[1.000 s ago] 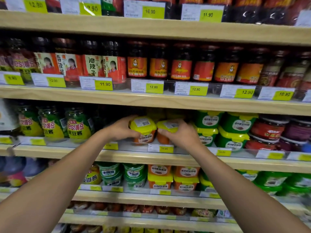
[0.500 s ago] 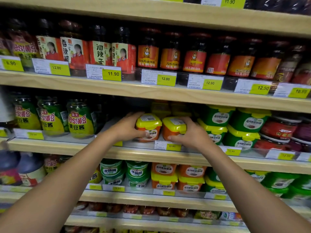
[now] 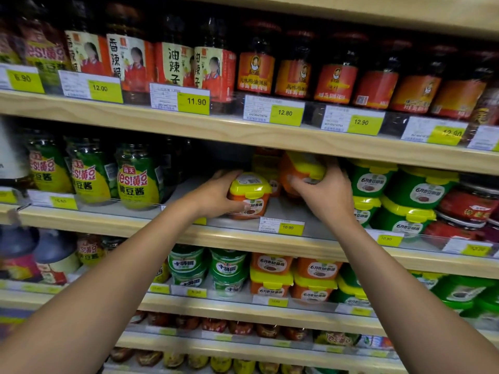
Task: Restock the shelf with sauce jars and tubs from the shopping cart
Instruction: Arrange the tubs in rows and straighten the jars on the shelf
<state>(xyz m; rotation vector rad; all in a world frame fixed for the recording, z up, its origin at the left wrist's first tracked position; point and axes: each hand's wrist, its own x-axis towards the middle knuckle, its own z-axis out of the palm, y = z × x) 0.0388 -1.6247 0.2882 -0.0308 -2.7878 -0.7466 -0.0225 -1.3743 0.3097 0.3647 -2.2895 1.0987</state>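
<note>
Two orange sauce tubs with yellow lids are at the middle shelf (image 3: pixel 243 240). My left hand (image 3: pixel 216 195) grips one orange tub (image 3: pixel 251 195) that stands on the shelf near its front edge. My right hand (image 3: pixel 324 194) holds the second orange tub (image 3: pixel 301 171) lifted and tilted, further back and higher, just under the shelf above. More orange tubs stand behind them in the dark. The shopping cart is out of view.
Green tubs (image 3: pixel 402 198) are stacked right of my right hand. Green-labelled jars (image 3: pixel 137 176) stand to the left, with a gap of bare shelf between. Red-labelled jars (image 3: pixel 256 71) fill the shelf above. Lower shelves hold more tubs (image 3: pixel 270 276). Price tags (image 3: pixel 282 225) line the edges.
My right hand has lifted its tub up and back, tilting it. My left hand's tub stays at the shelf front. The camera has moved closer and tilted.
</note>
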